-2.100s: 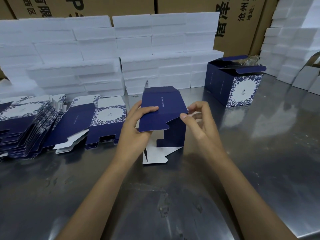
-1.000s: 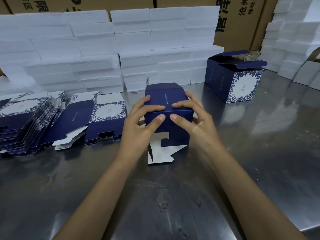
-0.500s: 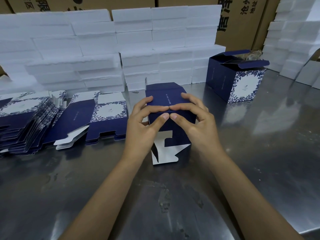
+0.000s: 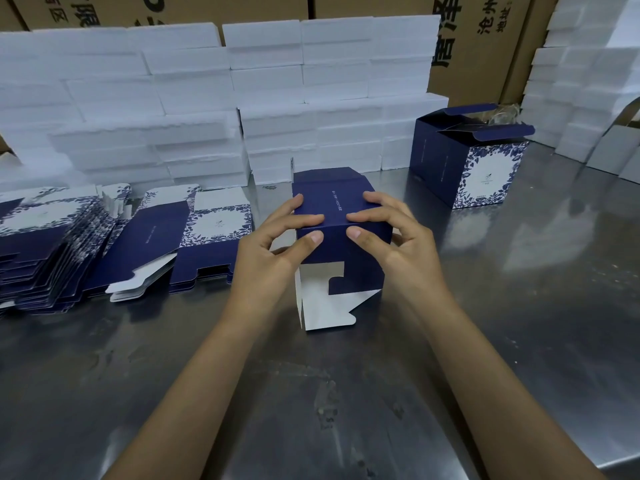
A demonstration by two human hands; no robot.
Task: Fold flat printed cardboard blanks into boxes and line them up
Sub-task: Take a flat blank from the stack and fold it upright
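Head view: the left hand and right hand both grip a half-folded navy box mid-table, fingers curled over its top panel, thumbs on the near face; white flaps splay below it. A finished box stands open at far right; its contents are unclear. Flat blanks lie stacked at left on the steel table. White foam blocks and brown cartons line the back.
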